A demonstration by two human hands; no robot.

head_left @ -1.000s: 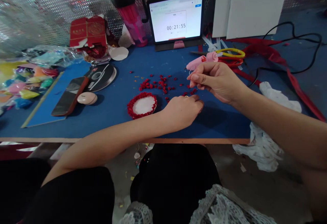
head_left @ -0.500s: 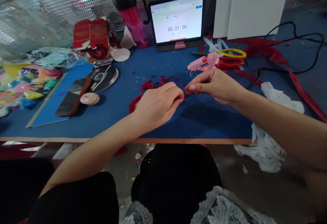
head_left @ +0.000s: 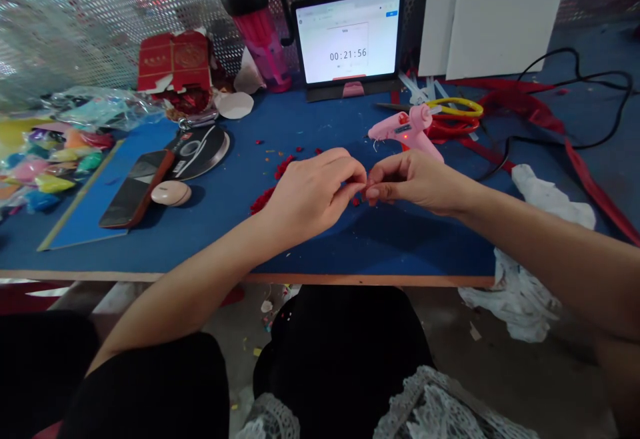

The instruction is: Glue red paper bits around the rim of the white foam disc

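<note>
My left hand (head_left: 320, 189) is closed in a pinch above the blue table, its fingertips meeting those of my right hand (head_left: 413, 182). The right hand's thumb and forefinger are pinched as well. Whatever sits between the fingertips is too small and covered to name. Small red pieces (head_left: 284, 165) lie on the table behind the left hand, partly hidden by it, and a red fuzzy clump (head_left: 261, 201) shows beside that wrist. Just behind the right hand stands a pink glue gun (head_left: 407, 125) with a small red light on.
A tablet (head_left: 350, 39) showing a timer stands at the back, next to a pink bottle (head_left: 257, 32). Scissors (head_left: 455, 109) and red ribbon (head_left: 530, 109) lie right. Left are a phone (head_left: 135, 189), a pale oval case (head_left: 171, 193), a ribbon spool (head_left: 203, 152) and colourful bagged pieces (head_left: 45, 165).
Both hands have come together so their fingertips meet; before, a small gap parted them. The left hand moved slightly right and the right hand slightly down.
</note>
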